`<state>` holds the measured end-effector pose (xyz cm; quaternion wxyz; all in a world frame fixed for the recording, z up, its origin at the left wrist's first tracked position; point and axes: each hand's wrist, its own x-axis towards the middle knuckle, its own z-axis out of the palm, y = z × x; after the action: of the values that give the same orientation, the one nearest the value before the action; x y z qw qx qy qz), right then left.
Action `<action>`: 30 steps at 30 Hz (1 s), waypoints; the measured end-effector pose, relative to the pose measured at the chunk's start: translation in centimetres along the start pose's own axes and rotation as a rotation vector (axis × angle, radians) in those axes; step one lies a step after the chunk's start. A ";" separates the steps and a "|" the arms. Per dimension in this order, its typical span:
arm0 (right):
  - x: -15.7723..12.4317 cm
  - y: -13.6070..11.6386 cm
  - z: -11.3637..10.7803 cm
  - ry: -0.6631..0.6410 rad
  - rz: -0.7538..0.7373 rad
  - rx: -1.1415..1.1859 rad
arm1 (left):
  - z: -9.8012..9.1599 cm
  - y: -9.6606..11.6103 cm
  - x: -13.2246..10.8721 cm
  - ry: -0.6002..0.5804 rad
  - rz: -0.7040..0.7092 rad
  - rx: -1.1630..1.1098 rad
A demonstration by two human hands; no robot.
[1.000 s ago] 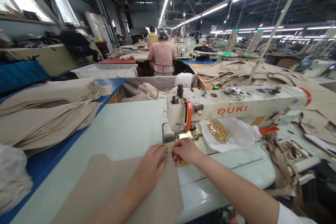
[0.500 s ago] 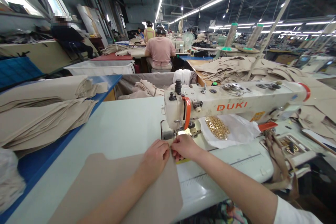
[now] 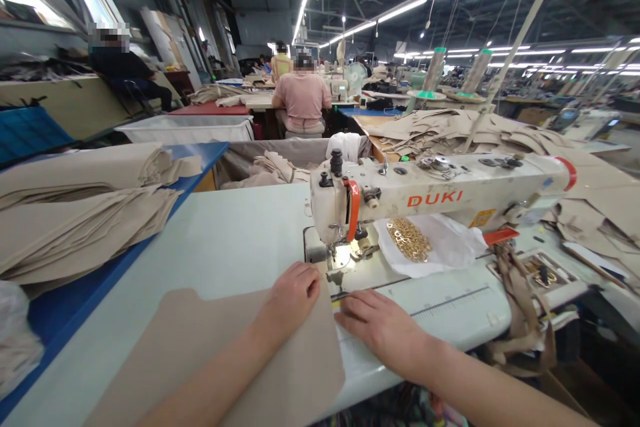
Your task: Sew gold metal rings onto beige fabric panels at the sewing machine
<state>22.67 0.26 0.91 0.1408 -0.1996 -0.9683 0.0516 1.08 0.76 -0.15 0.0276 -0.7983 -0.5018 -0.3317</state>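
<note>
Pale green counter (image 3: 240, 240), factory hall: flat beige fabric panel (image 3: 200, 340) before white DUKI sewing machine (image 3: 450, 197). Our left hand (image 3: 293, 293) presses its corner, fingers curled, gripping nothing; right hand (image 3: 383, 327) open alongside. We judge it light, limp, slidey; hold by edges.

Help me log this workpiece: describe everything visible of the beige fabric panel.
The beige fabric panel lies flat on the pale sewing table, matte, its far left corner rounded. Its far right corner sits by the sewing machine's presser foot. The left hand presses there; the right hand rests at its right edge.
</note>
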 end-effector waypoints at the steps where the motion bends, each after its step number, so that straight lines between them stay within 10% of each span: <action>1: -0.1 0.0 -0.1 -0.008 -0.028 -0.043 | 0.0 0.0 0.0 -0.001 -0.002 -0.002; 16: 0.1 1.4 -1.5 -0.044 -0.274 -0.103 | 0.2 -0.1 -0.3 -0.009 0.008 -0.012; 30: 3.4 0.7 1.8 0.178 -0.081 -0.014 | -0.1 0.0 -0.1 -0.007 0.031 -0.005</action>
<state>19.44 2.20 -0.06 0.2267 -0.1653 -0.9596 0.0212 0.99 0.68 -0.09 0.0292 -0.8072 -0.4887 -0.3298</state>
